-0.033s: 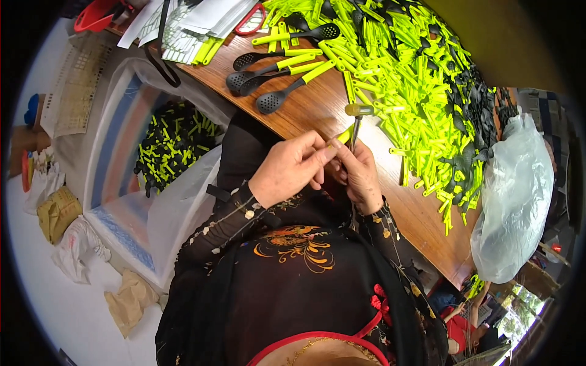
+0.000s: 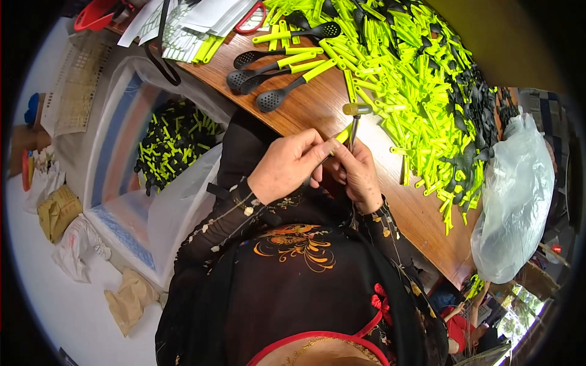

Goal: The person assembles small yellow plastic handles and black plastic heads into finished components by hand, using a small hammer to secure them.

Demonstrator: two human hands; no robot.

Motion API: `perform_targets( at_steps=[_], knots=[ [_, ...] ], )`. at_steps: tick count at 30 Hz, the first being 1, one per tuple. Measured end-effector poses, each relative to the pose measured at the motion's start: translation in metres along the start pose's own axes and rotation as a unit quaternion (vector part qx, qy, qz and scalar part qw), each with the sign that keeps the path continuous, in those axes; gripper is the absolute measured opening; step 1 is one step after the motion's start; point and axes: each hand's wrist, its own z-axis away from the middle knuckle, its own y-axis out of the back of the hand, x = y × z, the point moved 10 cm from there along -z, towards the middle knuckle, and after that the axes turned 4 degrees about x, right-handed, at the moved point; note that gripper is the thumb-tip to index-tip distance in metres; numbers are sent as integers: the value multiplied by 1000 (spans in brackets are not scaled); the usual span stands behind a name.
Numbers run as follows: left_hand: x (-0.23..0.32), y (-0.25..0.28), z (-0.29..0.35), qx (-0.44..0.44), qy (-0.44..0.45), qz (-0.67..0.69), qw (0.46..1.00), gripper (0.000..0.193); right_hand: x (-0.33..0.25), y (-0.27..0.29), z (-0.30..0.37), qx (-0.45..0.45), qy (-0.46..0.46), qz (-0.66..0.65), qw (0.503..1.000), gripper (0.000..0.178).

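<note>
My left hand is closed, thumb and fingers pinching a lime-green handle that sticks out beyond the fingertips. Something dark shows under those fingers, mostly hidden. Close against it, my right hand is closed round a small hammer, its amber head up and its metal shaft rising from the fist. The right thumb also touches the green handle. On the table just ahead lie several black slotted spoons with green handles, side by side.
A large heap of green handles and black spoon heads covers the wooden table. To the left stands a lined bin holding finished-looking spoons. A clear plastic bag hangs over the right edge. Another person is at lower right.
Both hands keep their holds, with only a slight shift of the left hand. The hammer's head has tipped a little to the left.
</note>
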Motion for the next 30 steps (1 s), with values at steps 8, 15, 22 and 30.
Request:
perform_targets(
  at_steps=[8,15,22,30],
  knots=[
    [-23,2,-9,7,19,133,991,27,-4,-12,2,-26,-4,1,1000,22],
    [-21,3,-9,17,-7,148,989,21,-10,-18,3,-44,10,11,999,22],
    [-10,75,16,175,-83,119,974,14,-16,-18,1,-40,44,46,997,40],
    [2,223,141,632,-159,-410,638,48,-34,19,-13,26,136,191,972,50]
  ],
)
